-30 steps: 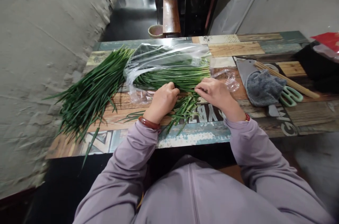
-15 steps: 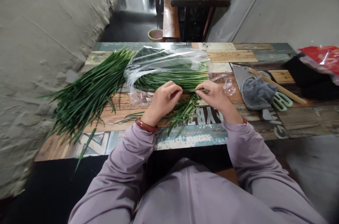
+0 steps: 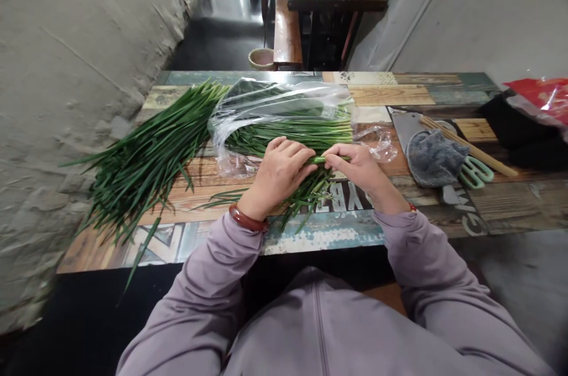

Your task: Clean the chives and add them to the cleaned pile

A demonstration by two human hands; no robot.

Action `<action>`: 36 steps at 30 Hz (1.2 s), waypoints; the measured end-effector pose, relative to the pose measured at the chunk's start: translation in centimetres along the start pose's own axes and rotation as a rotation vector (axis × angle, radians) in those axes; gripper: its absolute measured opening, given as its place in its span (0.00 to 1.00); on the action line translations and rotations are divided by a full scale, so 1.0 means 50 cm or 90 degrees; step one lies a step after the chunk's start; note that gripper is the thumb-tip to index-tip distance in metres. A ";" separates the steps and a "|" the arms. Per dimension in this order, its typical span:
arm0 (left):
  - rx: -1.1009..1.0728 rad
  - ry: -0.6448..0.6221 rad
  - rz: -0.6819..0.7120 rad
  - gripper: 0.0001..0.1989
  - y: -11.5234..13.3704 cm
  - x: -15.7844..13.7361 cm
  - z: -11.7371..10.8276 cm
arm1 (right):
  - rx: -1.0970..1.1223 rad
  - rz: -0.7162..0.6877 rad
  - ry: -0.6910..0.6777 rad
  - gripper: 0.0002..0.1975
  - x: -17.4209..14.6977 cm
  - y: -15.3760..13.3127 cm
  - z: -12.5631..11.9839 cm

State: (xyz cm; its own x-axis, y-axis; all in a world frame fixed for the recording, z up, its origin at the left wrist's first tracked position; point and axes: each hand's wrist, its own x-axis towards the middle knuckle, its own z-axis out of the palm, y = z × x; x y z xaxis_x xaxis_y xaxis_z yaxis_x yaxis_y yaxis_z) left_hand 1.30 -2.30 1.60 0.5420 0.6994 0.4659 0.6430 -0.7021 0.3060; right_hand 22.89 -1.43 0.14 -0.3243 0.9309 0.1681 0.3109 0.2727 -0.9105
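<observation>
From the head view, the left hand (image 3: 286,172) and right hand (image 3: 355,166) are meeting over the middle of the table (image 3: 390,95), sharing a short visible length of green stalk (image 3: 318,160). The right grip is pinching it between thumb and fingertips; the left grip is curling around it, its fingers drawn together and hiding the rest. Holding it at two nearby points is probably steadying the slender piece and allowing fine finger work.

Just beyond the hands, the main stalks (image 3: 302,130) are lying crosswise, partly under a clear plastic bag (image 3: 306,92), their pale ends pointing towards the right hand, seemingly for easy picking. Small green scraps (image 3: 310,193) are lying just below the hands, where bits would naturally be falling.

A large leafy bunch (image 3: 146,157) is spreading on the left, apart from the scraps, perhaps for keeping the two from mixing. A grey cloth (image 3: 435,157) and green-handled scissors (image 3: 477,172) are sitting well to the right, leaving elbow room.
</observation>
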 end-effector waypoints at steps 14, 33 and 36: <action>-0.423 -0.042 -0.291 0.16 -0.016 0.008 0.012 | 0.193 0.066 0.245 0.20 0.010 0.023 -0.003; -0.326 0.002 -0.204 0.07 -0.003 0.009 0.020 | 0.176 0.018 0.067 0.12 0.002 0.015 0.010; -0.307 0.029 -0.198 0.07 0.001 0.008 0.016 | 0.182 0.024 0.085 0.12 0.003 0.015 0.013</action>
State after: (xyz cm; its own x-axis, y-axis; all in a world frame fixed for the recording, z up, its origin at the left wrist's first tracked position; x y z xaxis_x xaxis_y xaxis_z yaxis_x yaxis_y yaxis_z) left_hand 1.97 -1.93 1.14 0.3362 0.8839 0.3251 0.4427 -0.4530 0.7738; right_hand 22.48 -1.25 -0.77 -0.1905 0.9681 0.1630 0.0511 0.1756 -0.9831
